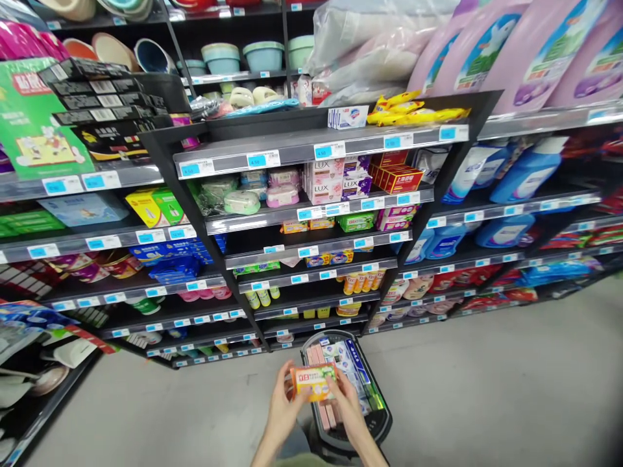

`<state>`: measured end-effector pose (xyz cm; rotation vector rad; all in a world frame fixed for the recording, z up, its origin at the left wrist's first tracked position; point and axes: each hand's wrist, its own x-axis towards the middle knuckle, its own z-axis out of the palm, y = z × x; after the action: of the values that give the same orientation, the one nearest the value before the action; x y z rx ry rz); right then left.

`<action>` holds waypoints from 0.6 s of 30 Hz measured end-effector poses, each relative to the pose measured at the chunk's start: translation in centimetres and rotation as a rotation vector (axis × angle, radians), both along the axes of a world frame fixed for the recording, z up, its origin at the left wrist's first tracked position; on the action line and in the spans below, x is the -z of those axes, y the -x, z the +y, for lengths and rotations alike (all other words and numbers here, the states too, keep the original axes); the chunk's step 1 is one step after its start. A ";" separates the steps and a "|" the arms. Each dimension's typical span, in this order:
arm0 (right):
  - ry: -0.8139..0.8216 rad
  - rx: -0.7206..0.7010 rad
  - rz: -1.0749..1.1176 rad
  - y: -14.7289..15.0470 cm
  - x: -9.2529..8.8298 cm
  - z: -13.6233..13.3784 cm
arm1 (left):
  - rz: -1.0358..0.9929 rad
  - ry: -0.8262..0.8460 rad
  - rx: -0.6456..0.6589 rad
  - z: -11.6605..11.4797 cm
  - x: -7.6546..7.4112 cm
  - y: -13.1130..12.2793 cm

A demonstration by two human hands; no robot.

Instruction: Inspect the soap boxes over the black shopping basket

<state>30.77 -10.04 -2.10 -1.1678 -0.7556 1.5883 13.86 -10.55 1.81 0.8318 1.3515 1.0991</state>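
An orange and yellow wrapped soap bar (pixel 315 379) is held level between my two hands, above a black shopping basket (pixel 386 417). My left hand (pixel 286 394) closes around its left end, with the thumb on the front. On the right end sit the fingers and thumb of my right hand (pixel 346 397). Small boxes fill the basket below, among them pink boxes (pixel 331 414) and white and blue boxes (pixel 335 351). My hands and the soap hide part of its contents. Similar orange packs (pixel 296 226) lie on a shelf ahead.
A tall black shelf rack (pixel 292 152) stands right ahead, carrying LUX soap boxes (pixel 325 183) and other soaps. Big purple detergent bottles (pixel 528 58) stand at the upper right. Stacked black boxes (pixel 109 113) jut out at the left. Grey floor (pixel 487 383) surrounds the basket.
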 end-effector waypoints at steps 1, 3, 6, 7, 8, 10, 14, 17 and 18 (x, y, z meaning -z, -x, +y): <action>-0.005 0.002 -0.003 -0.2 0.0 -0.1 | -0.066 0.050 0.014 0.2 -0.3 -0.1; 0.003 0.004 -0.012 -0.3 0.2 -0.3 | -0.164 0.128 0.071 0.3 -0.6 -0.1; 0.040 -0.004 -0.024 0.0 0.7 -0.5 | -0.229 0.165 0.124 -0.1 -0.5 0.3; 0.045 -0.015 -0.027 0.2 0.8 -0.4 | -0.235 0.167 0.118 -0.3 -0.3 0.5; 0.046 -0.032 -0.030 0.4 0.8 -0.3 | -0.238 0.172 0.105 -0.5 0.0 0.7; 0.031 -0.083 -0.042 1.0 0.7 -0.1 | -0.249 0.192 0.068 -1.0 0.6 1.3; -0.010 -0.178 -0.066 2.0 0.6 0.3 | -0.241 0.191 -0.061 -1.7 1.9 2.4; 0.000 -0.177 -0.080 2.5 1.0 0.4 | -0.223 0.147 -0.108 -1.6 2.8 2.7; 0.010 -0.176 -0.084 2.7 1.2 0.5 | -0.221 0.129 -0.105 -1.6 3.1 2.7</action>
<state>28.11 -9.59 -3.26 -1.2090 -0.9277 1.6969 11.13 -12.11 -1.26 0.5341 1.2759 1.1370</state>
